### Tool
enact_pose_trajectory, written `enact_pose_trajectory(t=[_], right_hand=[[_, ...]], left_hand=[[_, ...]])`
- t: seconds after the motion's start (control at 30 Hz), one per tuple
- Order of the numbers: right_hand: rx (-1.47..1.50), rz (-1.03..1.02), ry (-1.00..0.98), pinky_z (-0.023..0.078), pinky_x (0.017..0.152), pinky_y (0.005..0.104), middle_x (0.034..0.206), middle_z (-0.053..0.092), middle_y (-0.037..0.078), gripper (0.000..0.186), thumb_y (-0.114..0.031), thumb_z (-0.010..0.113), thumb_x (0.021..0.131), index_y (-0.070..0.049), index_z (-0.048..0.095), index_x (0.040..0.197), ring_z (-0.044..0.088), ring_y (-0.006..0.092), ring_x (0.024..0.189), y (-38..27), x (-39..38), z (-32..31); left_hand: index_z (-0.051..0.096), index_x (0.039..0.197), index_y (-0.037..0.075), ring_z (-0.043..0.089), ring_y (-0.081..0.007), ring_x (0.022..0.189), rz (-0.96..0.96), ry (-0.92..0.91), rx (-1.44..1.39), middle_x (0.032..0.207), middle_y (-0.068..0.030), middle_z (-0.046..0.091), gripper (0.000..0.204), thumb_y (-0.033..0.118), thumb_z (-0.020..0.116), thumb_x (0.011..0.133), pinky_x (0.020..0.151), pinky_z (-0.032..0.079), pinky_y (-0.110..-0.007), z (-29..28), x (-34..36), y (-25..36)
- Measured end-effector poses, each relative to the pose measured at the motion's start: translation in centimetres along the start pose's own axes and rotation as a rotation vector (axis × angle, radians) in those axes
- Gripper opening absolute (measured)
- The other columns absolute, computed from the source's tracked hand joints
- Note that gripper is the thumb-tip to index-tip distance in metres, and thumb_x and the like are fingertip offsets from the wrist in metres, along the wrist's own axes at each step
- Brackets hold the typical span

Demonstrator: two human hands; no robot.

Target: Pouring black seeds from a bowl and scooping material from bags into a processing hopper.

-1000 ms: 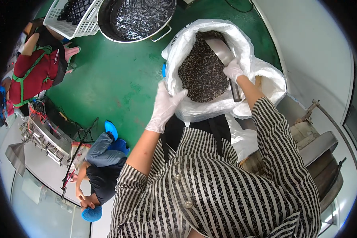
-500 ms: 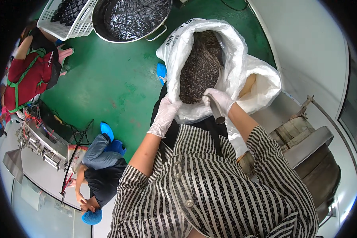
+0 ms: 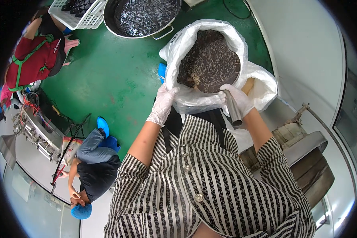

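A white woven bag (image 3: 194, 104) stands open in front of me, its rim rolled outward. Inside lies a dark, loose, seed-like material (image 3: 204, 51) with pale flecks. My left hand (image 3: 163, 104), in a white glove, is closed on the near left edge of the bag. In my gloved right hand (image 3: 238, 100) is a metal scoop, held by its thick tubular handle (image 3: 233, 111) at the near right of the opening. The scoop's wide round head lies in the bag, mostly covered by the dark material, with part of its curved edge showing.
Behind to the right stands a second white bag (image 3: 265, 85) with tan contents. A large metal pan (image 3: 141, 36) of glossy black stuff and a white crate (image 3: 89, 20) sit far left. Two people (image 3: 97, 174) (image 3: 33, 59) are at the left. Metal equipment (image 3: 305, 146) stands at right.
My right hand and the scoop handle have moved right and slightly nearer. The bag mouth is wider, with more dark material showing. My left hand keeps its hold on the rim.
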State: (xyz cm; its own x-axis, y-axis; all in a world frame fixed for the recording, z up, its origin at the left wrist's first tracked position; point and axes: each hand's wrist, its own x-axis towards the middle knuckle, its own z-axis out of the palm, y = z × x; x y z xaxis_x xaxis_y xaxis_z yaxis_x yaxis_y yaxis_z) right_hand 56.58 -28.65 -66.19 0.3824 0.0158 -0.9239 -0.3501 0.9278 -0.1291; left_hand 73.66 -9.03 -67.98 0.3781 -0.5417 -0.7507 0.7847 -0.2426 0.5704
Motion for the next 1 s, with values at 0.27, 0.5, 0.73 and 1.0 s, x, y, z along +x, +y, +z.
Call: enact_pose_trajectory(t=[0.27,0.5,0.73,1.0], right_hand=[[-0.405,-0.030,0.157,0.043,0.044,0.0235,0.065,0.047,0.004,0.019,-0.014,0.051,0.077,-0.002,0.043,0.089,0.047,0.0106,0.051,-3.8,-3.9,3.2],[-0.974,-0.179,0.281,0.045,0.045,0.0259,0.070,0.048,0.006,0.062,-0.010,0.051,0.073,-0.003,0.019,0.126,0.047,0.0121,0.047,-6.6,-6.0,4.8],[-2.072,-0.573,0.132,0.043,0.059,0.0390,0.079,0.055,0.020,0.073,-0.002,0.044,0.072,-0.012,0.008,0.135,0.056,0.0314,0.065,-8.6,-2.9,4.7],[-2.124,-0.348,0.281,0.044,0.064,0.0426,0.079,0.059,0.022,0.064,-0.008,0.038,0.077,-0.002,0.006,0.133,0.058,0.0343,0.071,-3.5,3.4,4.6]], left_hand=[[0.048,0.099,0.000,0.051,-0.0114,0.077,0.042,0.016,-0.042,0.086,-0.0042,0.054,0.028,0.007,0.057,0.073,0.073,0.041,-0.024,-0.1,-0.1,0.0],[0.040,0.106,0.001,0.047,-0.0143,0.078,0.038,0.273,0.093,0.091,-0.0071,0.047,0.048,0.020,0.067,0.072,0.073,0.041,-0.026,0.8,-1.4,-1.7],[0.035,0.113,-0.003,0.039,-0.0265,0.100,0.162,0.276,0.213,0.107,-0.0180,0.037,0.065,0.022,0.072,0.066,0.086,0.035,-0.034,-0.1,-1.9,-3.8],[0.026,0.123,-0.007,0.040,-0.0295,0.105,0.525,0.368,0.797,0.114,-0.0211,0.035,0.073,0.020,0.068,0.070,0.092,0.033,-0.034,0.3,-1.0,1.6]])
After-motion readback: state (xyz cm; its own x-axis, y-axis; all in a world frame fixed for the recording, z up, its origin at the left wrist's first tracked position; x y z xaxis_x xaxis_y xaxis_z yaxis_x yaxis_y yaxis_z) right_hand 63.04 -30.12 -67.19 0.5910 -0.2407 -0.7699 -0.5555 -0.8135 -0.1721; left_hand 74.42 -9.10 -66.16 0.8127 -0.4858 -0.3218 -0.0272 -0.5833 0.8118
